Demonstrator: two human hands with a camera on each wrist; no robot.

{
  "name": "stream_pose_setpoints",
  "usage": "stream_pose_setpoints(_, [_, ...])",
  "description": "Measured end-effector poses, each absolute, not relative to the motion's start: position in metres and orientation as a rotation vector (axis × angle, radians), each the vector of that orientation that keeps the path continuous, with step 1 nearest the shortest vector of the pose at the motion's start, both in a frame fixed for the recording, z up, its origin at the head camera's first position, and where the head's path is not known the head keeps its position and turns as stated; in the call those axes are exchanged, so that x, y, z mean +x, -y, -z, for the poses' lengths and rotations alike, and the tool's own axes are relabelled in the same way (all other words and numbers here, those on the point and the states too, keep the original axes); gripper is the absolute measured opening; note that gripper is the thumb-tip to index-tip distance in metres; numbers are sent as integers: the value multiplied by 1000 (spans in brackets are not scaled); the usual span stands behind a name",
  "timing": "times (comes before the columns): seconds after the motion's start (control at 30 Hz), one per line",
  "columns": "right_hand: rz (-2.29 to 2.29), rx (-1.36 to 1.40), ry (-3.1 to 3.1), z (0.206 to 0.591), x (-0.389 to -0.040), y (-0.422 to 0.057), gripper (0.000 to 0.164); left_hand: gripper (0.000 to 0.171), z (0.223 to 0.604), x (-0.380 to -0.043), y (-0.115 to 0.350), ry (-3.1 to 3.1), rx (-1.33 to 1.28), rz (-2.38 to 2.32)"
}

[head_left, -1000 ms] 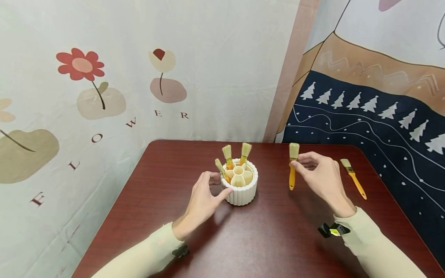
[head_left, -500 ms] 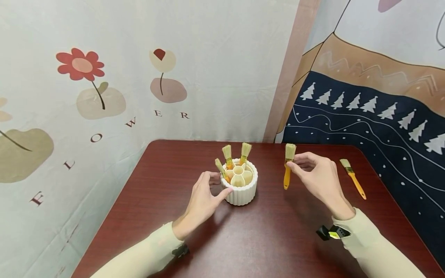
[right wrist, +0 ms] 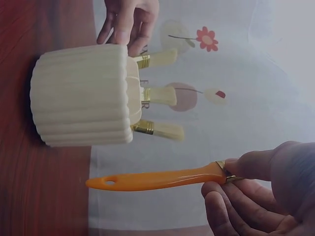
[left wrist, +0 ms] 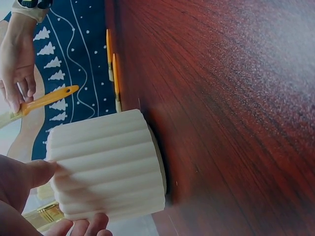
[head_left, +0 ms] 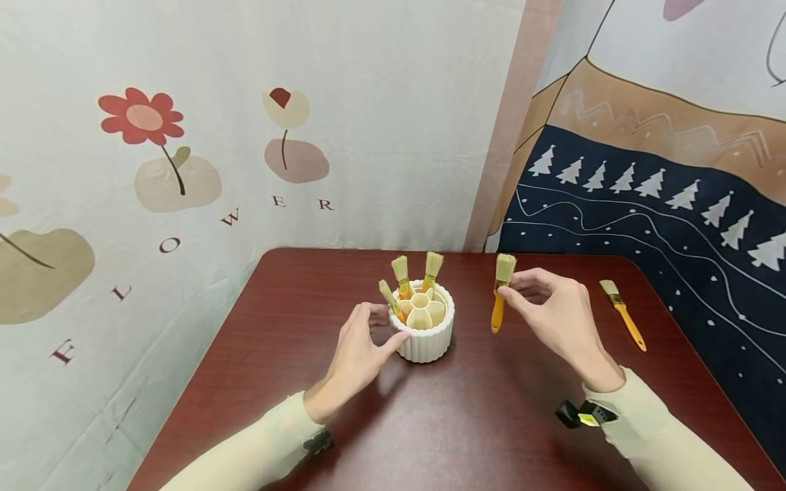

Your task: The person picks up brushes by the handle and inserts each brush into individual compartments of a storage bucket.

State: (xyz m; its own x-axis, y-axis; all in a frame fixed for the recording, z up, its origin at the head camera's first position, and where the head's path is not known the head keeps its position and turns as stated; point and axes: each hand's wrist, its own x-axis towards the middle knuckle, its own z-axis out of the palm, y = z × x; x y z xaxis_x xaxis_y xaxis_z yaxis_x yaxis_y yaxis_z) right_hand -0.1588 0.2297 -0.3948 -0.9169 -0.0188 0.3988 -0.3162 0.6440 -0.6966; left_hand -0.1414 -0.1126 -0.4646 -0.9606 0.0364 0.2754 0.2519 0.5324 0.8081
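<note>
A white ribbed round holder [head_left: 425, 346] with petal-shaped compartments stands upright on the table. Three brushes with pale bristles stick up from its left and back compartments, among them the back-right brush [head_left: 432, 267]. My left hand [head_left: 356, 351] holds the holder's left side, thumb at the front rim and fingers behind. To the right of the holder, my right hand [head_left: 559, 314] pinches a paintbrush [head_left: 498, 310] near its metal band. That brush hangs above the table, bristles up and orange handle down, as the right wrist view shows with its handle [right wrist: 152, 180].
Another paintbrush [head_left: 624, 317] lies on the dark red table [head_left: 442, 429] near its right edge. In the left wrist view two orange handles, one nearer [left wrist: 116, 78], show beyond the holder. A printed cloth wall [head_left: 393, 136] closes off the back.
My right hand has carried the paintbrush a little to the left, closer to the holder. The left hand and the holder have stayed in place.
</note>
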Motion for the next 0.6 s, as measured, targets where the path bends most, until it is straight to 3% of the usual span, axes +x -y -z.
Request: stream_pose_setpoints(0.6, [-1189,350,2461,388,-150,-214,17,54,465,-141,113,2542,-246,1405])
